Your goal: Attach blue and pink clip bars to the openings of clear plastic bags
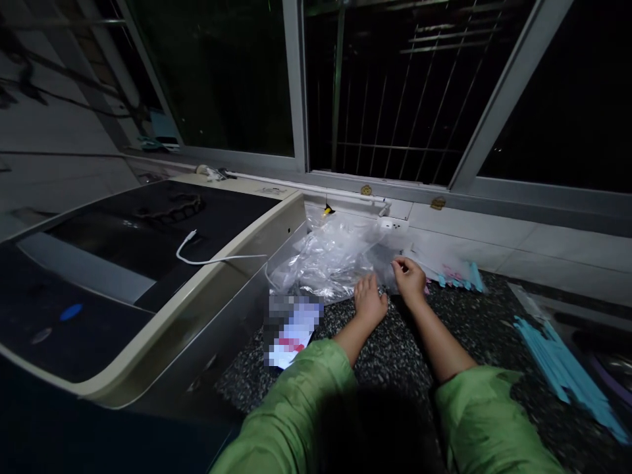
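Observation:
A heap of clear plastic bags (330, 257) lies crinkled on the speckled dark counter in front of me. My left hand (370, 303) rests at the heap's near right edge, fingers stretched forward and thumb apart. Just right of it, my right hand (411, 282) has thumb and forefinger pinched on the edge of a clear plastic bag (386, 258). That bag is hard to make out in the dim light. Near my left forearm lies a lit phone (296, 332), its screen blurred.
At left stands a washing machine (222, 224) with a white cable (212, 261) across its top. Light-blue strips (563, 368) lie on the counter (385, 368) at right, more bagged strips (457, 280) by the wall. A socket (394, 226) sits below the windows.

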Tool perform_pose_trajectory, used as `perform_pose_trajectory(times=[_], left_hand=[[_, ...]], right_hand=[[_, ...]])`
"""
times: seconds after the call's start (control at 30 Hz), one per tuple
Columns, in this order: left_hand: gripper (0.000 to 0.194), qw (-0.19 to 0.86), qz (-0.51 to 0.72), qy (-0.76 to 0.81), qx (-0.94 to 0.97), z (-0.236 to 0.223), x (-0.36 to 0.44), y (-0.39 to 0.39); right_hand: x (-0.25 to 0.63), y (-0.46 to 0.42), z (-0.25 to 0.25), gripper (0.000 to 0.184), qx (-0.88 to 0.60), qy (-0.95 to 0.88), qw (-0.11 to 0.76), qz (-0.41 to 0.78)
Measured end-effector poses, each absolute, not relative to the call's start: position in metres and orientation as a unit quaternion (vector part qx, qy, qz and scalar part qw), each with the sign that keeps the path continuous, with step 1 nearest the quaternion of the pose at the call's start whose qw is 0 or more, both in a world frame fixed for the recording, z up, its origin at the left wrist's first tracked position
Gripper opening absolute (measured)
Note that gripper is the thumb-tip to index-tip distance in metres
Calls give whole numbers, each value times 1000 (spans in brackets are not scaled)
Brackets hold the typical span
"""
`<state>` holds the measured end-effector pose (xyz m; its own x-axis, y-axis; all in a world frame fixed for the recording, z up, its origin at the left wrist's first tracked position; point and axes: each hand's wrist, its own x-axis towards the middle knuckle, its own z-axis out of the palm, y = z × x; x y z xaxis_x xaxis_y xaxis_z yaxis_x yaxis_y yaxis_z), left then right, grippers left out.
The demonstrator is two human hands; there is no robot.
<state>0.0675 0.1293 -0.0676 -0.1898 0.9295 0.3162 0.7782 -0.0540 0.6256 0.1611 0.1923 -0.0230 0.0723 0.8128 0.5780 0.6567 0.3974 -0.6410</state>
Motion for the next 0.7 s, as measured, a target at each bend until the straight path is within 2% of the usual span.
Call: perform_pose_trajectory(times=[0.17, 0.33, 0.5, 0.7], left_hand=[[55, 112, 397, 657, 630, -65, 65, 117], [52, 143, 380, 648, 644, -65, 56, 98], [53, 131, 347, 625, 687, -65, 52, 70], [53, 68, 320, 574, 750, -64, 51, 45]], right_hand=[[182, 163, -14, 26, -478, -708, 518, 29], [207, 123, -16, 25, -469, -716, 515, 46], [231, 84, -21, 24, -519, -654, 534, 133], [246, 50, -18, 25, -532, -547, 595, 252]])
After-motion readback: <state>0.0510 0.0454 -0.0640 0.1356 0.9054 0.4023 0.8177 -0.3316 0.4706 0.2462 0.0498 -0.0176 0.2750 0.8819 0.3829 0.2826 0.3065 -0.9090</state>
